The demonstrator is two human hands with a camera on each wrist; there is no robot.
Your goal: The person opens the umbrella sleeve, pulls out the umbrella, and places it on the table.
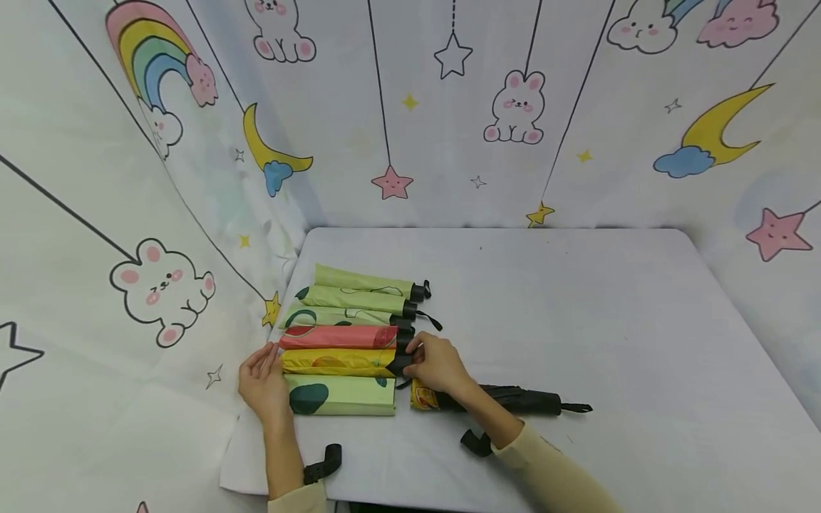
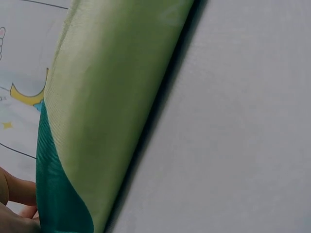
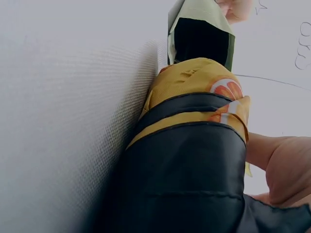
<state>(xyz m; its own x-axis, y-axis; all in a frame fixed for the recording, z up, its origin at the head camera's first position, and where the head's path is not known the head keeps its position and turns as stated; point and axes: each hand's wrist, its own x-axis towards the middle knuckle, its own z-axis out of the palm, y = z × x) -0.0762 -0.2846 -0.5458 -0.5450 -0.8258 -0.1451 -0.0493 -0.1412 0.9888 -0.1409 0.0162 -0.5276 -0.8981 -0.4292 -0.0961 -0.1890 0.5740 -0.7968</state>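
My left hand (image 1: 264,385) touches the left ends of a yellow umbrella (image 1: 340,362) and a red umbrella (image 1: 340,337), fingers fairly straight. At the other end my right hand (image 1: 439,363) pinches the yellow umbrella's black handle between thumb and fingers. Both umbrellas lie side by side in fruit-print sleeves. Just in front lies a light green sleeve (image 1: 372,397); the right wrist view shows its dark open end (image 3: 201,41). A loose yellow-and-black folded umbrella (image 1: 526,400) lies under my right forearm. The left wrist view shows the green sleeve (image 2: 107,107) close up.
Several green umbrellas in sleeves, one of them nearest the back (image 1: 365,280), lie behind the red one with black handles pointing right. They rest on a white table (image 1: 577,313). Patterned cloth (image 1: 449,114) hangs behind and at the sides.
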